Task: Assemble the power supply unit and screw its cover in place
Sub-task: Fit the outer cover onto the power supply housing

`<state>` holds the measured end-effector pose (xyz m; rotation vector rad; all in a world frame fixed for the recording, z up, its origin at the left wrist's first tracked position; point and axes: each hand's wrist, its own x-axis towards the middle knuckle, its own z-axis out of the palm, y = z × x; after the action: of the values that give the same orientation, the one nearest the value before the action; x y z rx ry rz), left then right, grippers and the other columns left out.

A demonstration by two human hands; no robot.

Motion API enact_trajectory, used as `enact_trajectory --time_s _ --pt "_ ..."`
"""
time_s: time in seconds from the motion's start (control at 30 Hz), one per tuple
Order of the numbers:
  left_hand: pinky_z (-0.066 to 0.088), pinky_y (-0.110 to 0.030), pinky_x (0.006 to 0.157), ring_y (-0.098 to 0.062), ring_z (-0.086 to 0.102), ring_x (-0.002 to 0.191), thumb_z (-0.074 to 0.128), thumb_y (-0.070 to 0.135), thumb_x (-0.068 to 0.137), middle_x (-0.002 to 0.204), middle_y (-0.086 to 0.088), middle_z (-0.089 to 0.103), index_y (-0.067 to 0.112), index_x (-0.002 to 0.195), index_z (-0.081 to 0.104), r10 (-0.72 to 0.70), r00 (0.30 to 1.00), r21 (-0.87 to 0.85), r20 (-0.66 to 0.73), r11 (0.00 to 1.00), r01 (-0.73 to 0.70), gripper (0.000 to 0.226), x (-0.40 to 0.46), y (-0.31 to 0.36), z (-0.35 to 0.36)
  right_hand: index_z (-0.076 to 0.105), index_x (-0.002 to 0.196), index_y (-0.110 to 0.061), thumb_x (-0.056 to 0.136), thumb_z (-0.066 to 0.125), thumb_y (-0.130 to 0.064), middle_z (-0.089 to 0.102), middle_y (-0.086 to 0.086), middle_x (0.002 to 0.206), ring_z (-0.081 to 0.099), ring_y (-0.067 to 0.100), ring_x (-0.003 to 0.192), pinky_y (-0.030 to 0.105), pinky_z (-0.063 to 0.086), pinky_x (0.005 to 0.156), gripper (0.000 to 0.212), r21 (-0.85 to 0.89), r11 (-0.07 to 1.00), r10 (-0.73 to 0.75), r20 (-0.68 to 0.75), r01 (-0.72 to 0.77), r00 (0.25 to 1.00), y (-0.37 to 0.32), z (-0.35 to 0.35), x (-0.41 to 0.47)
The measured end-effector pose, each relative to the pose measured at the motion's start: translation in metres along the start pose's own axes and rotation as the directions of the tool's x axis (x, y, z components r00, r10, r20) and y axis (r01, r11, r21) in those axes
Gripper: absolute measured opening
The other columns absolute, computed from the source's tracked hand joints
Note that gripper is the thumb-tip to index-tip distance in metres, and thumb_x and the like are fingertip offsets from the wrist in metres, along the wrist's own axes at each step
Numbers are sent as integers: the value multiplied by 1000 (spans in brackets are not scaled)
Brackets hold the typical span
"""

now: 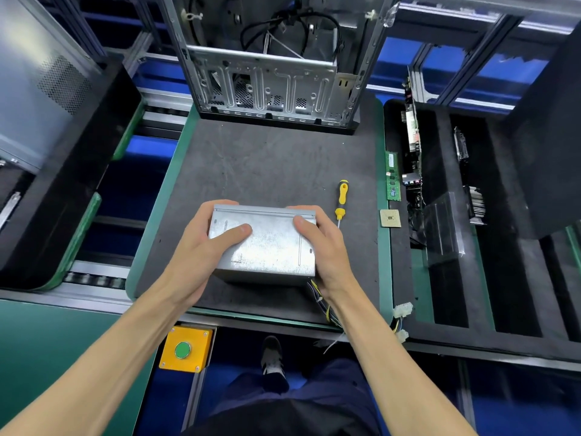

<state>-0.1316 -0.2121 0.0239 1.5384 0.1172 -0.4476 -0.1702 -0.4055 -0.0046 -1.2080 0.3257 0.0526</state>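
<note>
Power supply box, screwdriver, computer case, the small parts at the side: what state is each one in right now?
Power supply unit: gripped at both ends, cover on top.
Left hand: grips its left end.
Right hand: grips its right end.
Cable bundle: trails off the mat's near edge.
Screwdriver: lying flat, untouched.
Computer case: open, cables inside.
Memory stick: lying flat.
Processor chip: lying flat.

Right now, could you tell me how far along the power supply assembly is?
Done, by the look of it: the metal cover sits closed on the power supply unit, its cable bundle trailing off the mat. In hand: the left hand and right hand grip the unit from either side. Left: screwing the cover down; the yellow screwdriver lies untouched to the right, and no screws are visible.
</note>
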Motion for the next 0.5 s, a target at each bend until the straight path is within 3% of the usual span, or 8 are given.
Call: enact_trajectory --time_s 0.13,0.3,0.43,0.5 --pt "55 -23 72 -12 68 95 77 17 87 105 2 71 22 118 63 39 998 22 -45 999 -38 34 2 -2 3 77 100 -28 85 71 -37 75 -2 99 68 15 94 27 54 79 19 -35 999 -41 -7 40 999 -1 -2 1" --pt "53 -24 74 -11 70 97 79 37 77 103 8 73 29 110 66 47 998 109 -31 993 -43 36 4 1 -3 77 101 -29 86 71 -40 73 0 101 64 21 100 41 48 90 19 -82 995 -63 7 63 998 -1 -5 4" --pt "52 -18 73 -4 66 100 80 44 81 108 17 69 38 120 59 13 999 347 51 938 -29 44 6 11 -9 74 99 -30 84 69 -42 72 -1 101 66 16 94 34 51 80 21 -45 999 9 57 -7 998 -4 -2 1" --pt "48 -24 91 -2 56 117 81 52 76 130 19 55 43 135 44 -7 999 546 45 838 -19 70 3 15 -5 72 99 -30 87 67 -40 70 1 102 65 17 94 37 50 80 16 -38 999 41 86 -38 995 -5 -2 0"
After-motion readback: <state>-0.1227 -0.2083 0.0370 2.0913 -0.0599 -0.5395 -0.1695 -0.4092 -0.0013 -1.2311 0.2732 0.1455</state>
